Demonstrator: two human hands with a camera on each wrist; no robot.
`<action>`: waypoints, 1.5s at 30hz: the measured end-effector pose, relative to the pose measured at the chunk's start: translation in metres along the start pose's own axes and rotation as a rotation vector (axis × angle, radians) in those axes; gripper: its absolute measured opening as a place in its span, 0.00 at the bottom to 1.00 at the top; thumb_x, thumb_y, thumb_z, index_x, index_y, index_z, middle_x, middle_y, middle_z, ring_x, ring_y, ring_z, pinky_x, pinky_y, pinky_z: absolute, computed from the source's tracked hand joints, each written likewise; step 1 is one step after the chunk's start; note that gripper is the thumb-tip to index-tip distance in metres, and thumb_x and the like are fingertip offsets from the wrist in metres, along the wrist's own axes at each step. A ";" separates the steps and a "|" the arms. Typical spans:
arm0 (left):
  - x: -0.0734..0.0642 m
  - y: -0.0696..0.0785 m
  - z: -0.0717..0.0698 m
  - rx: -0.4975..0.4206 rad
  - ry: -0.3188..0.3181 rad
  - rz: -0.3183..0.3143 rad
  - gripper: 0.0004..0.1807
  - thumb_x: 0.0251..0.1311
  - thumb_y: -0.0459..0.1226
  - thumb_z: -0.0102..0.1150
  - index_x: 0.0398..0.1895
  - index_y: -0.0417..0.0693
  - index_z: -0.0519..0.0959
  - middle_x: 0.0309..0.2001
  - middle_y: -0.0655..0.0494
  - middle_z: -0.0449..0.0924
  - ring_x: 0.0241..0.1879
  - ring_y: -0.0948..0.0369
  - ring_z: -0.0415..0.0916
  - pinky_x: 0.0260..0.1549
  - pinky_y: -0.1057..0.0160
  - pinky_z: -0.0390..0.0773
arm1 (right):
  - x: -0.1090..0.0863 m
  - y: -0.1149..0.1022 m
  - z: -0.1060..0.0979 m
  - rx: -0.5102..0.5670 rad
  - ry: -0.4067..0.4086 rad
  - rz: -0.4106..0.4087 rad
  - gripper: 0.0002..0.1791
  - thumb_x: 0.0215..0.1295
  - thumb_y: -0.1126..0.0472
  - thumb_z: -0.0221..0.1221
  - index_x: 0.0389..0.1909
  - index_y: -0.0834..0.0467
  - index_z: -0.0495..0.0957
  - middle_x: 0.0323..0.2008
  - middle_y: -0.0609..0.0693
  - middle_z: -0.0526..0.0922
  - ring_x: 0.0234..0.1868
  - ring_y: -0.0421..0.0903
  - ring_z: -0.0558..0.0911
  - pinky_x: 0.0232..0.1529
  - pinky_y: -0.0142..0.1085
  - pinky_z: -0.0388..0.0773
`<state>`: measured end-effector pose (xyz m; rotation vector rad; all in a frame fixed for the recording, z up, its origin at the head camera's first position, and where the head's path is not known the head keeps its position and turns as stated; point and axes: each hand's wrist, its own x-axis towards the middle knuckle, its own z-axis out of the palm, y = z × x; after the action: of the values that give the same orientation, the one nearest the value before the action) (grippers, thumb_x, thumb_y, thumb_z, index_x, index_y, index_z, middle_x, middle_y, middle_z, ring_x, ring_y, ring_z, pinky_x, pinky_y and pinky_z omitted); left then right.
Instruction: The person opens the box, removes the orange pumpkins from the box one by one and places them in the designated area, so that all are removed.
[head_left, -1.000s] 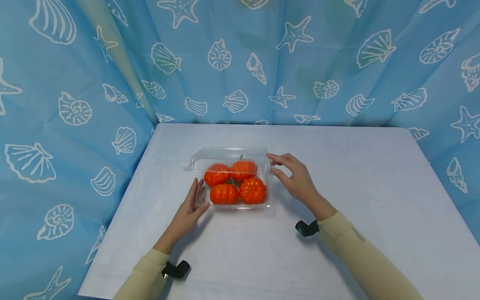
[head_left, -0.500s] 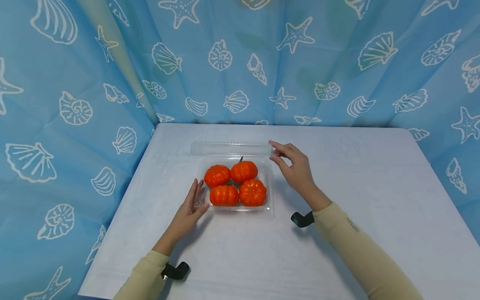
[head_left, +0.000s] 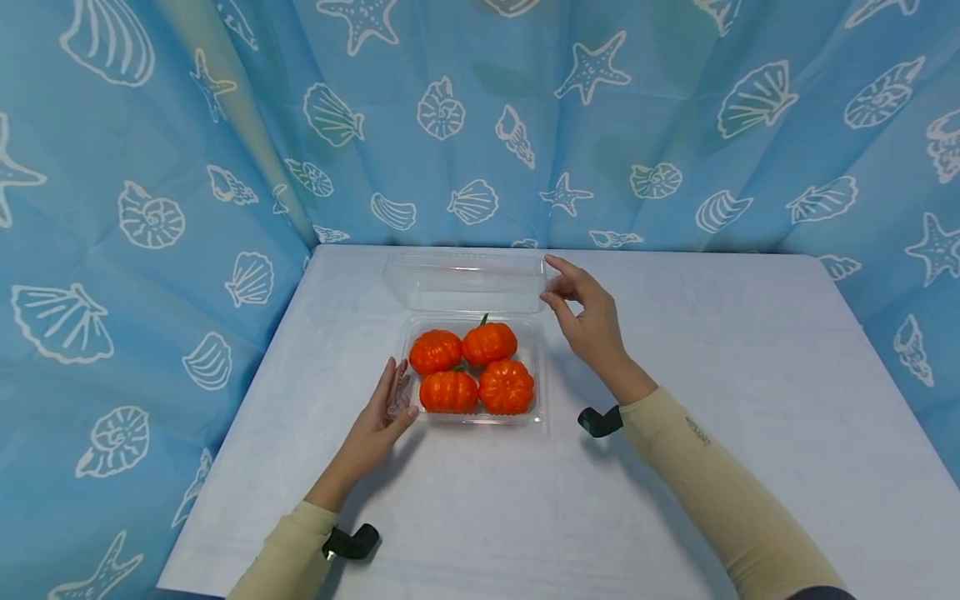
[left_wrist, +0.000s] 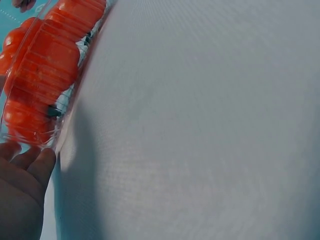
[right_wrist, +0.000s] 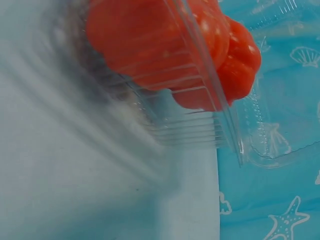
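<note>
A clear plastic clamshell box (head_left: 480, 419) stands on the table with several small orange pumpkins (head_left: 506, 386) inside. Its hinged lid (head_left: 465, 292) is tipped back beyond the far side, raised off the fruit. At the lid's right edge, my right hand (head_left: 592, 321) pinches the plastic between thumb and fingers. My left hand (head_left: 372, 429) rests against the box's left side with its fingers extended; in the left wrist view the left hand (left_wrist: 20, 185) touches the box's end. The right wrist view shows the lid (right_wrist: 280, 130) and pumpkins (right_wrist: 150, 40), but not the right hand.
A white cloth covers the table (head_left: 712, 375). Behind it and to the left hangs a blue curtain (head_left: 480, 100) printed with white shells and starfish. Each wrist carries a small black camera (head_left: 352, 542).
My right hand has moved away from me and swung the lid from over the far pumpkins to behind the box. The left hand and the box's base have stayed in place.
</note>
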<state>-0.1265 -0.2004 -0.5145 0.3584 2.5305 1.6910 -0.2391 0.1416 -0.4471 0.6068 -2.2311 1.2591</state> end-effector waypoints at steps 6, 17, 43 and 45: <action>-0.001 0.002 0.001 0.011 0.004 -0.012 0.48 0.71 0.37 0.61 0.83 0.45 0.41 0.81 0.49 0.49 0.79 0.49 0.48 0.75 0.41 0.44 | 0.010 0.003 0.000 0.009 0.001 0.031 0.29 0.70 0.66 0.63 0.70 0.47 0.73 0.40 0.52 0.82 0.42 0.46 0.83 0.53 0.32 0.81; -0.002 0.003 0.001 0.017 0.009 -0.018 0.47 0.71 0.37 0.61 0.83 0.45 0.41 0.81 0.50 0.50 0.78 0.49 0.50 0.75 0.42 0.45 | 0.022 0.008 0.001 -0.031 0.001 0.019 0.33 0.72 0.65 0.62 0.74 0.45 0.65 0.39 0.54 0.82 0.38 0.48 0.83 0.49 0.40 0.84; -0.003 0.001 0.000 0.058 0.006 -0.027 0.49 0.70 0.40 0.62 0.83 0.47 0.41 0.81 0.53 0.51 0.78 0.49 0.51 0.73 0.42 0.52 | 0.055 0.026 0.003 -0.042 -0.182 0.194 0.48 0.71 0.69 0.61 0.83 0.43 0.46 0.47 0.58 0.77 0.43 0.53 0.81 0.55 0.47 0.82; -0.004 0.001 0.000 0.053 0.003 -0.027 0.49 0.70 0.40 0.61 0.83 0.47 0.40 0.81 0.53 0.50 0.78 0.50 0.51 0.74 0.43 0.51 | 0.056 0.027 0.004 -0.030 -0.204 0.220 0.49 0.72 0.69 0.60 0.83 0.41 0.43 0.49 0.59 0.76 0.45 0.53 0.81 0.56 0.47 0.82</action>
<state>-0.1226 -0.2006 -0.5137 0.3246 2.5743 1.6191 -0.2997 0.1430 -0.4316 0.5081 -2.5386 1.3168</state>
